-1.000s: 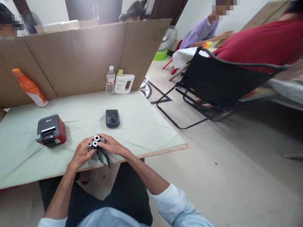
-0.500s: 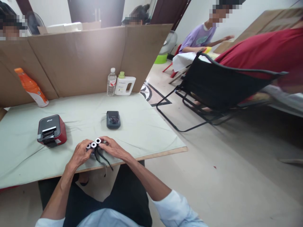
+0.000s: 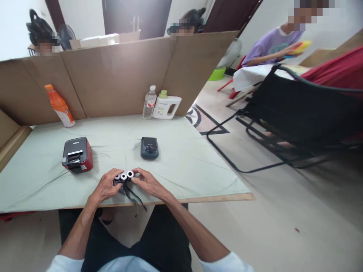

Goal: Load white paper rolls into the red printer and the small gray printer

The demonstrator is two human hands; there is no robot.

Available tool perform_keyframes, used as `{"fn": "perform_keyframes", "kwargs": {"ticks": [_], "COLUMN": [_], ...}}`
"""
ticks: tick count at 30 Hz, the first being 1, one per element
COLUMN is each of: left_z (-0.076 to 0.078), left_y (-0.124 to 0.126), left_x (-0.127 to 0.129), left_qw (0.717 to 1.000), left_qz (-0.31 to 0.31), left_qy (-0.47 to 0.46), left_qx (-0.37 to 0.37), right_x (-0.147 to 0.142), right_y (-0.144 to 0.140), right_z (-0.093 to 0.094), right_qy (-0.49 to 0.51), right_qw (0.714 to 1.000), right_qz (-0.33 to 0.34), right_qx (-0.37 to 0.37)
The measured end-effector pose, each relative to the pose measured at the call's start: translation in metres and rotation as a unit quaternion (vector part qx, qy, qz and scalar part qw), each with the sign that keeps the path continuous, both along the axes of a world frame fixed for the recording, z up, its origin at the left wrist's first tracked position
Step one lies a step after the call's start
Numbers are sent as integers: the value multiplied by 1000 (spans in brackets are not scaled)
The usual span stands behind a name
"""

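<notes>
Rolls (image 3: 124,176) sit in a row w/ black strap, near bench (image 3: 184,166) front edge, row running left-right between both hands. Left hand (image 3: 106,187) fingers curled on left end, right hand (image 3: 149,183) fingers pinching right end; both equally near.

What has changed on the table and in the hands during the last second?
Little has changed. The left hand and right hand still hold the small rolls with loose black ribbon. The rolls now sit side by side. The red printer and grey device stayed put.
</notes>
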State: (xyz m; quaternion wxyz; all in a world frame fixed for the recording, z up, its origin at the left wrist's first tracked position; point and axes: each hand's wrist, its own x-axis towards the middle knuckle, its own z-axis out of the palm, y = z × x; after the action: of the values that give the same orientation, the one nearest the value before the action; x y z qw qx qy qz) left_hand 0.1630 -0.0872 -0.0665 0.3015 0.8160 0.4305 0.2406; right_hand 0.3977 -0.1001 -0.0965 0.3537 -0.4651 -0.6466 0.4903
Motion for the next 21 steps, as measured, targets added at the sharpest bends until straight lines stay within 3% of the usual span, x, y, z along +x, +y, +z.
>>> {"fn": "perform_keyframes", "kwargs": {"ticks": [4,7,10,13,15,17,19,21], "left_z": [3,15,35,52,55,52,44,35], "left_y": [-7,-15,-21,-17,-6,7,19,28], "left_x": [-7,-17,-42,-84,-113,-138,-154,-161], "left_qw": [1000,993,954,878,857,859,874,892], "left_qz": [0,48,191,369,442,478,452,408], "left_qy": [-4,-4,2,-18,-57,-126,-179,-190], "left_qx": [24,107,230,303,260,133,8,-52], "right_x": [4,6,-2,-28,-54,-83,-113,-139], "right_y": [-1,3,16,36,52,70,87,102], "right_z": [1,8,23,40,49,55,57,58], "right_qy": [-16,-46,-57,-26,0,19,37,55], "right_qw": [1000,998,993,993,994,991,984,976], "right_qz": [7,-23,-45,11,71,125,172,211], "right_qx": [14,40,95,118,82,37,21,27]}}
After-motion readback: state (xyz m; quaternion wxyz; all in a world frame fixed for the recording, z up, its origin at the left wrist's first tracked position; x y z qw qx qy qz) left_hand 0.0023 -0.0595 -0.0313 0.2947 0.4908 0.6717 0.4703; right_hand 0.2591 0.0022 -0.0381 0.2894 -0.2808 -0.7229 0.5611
